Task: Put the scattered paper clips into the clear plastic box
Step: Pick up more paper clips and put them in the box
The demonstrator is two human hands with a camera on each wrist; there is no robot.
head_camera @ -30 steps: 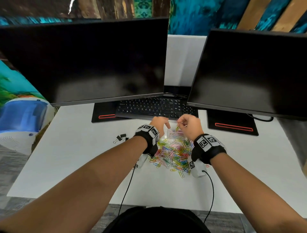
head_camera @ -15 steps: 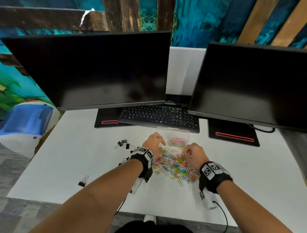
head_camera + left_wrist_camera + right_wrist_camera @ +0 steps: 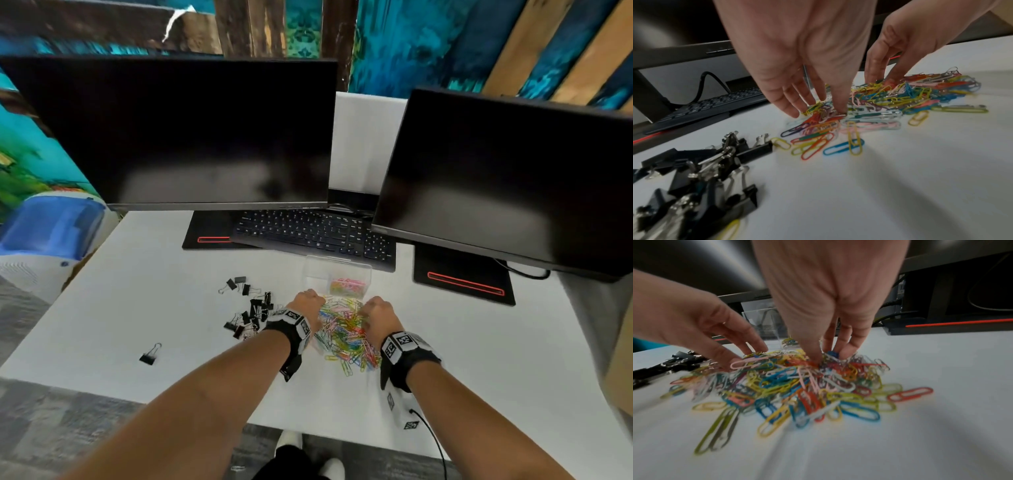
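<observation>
A heap of coloured paper clips (image 3: 342,334) lies on the white desk (image 3: 154,308), between my two hands. Just behind it stands the clear plastic box (image 3: 337,274), with a few clips in its right half. My left hand (image 3: 310,301) reaches down into the heap's left side; its thumb and fingers (image 3: 795,112) pinch a bunch of clips (image 3: 879,100). My right hand (image 3: 375,310) digs into the far right of the pile (image 3: 789,386), thumb and fingers (image 3: 846,352) closing on clips. In the head view the fingertips are hidden under the hands.
Black binder clips (image 3: 251,311) lie close to my left wrist, one more (image 3: 150,354) further left. A black keyboard (image 3: 315,233) sits right behind the box, under two dark monitors (image 3: 191,137) (image 3: 507,178). Their bases (image 3: 462,277) flank it.
Both hands have come back from above the box, toward me, down onto the clip heap. Their fingers now dig into the clips.
</observation>
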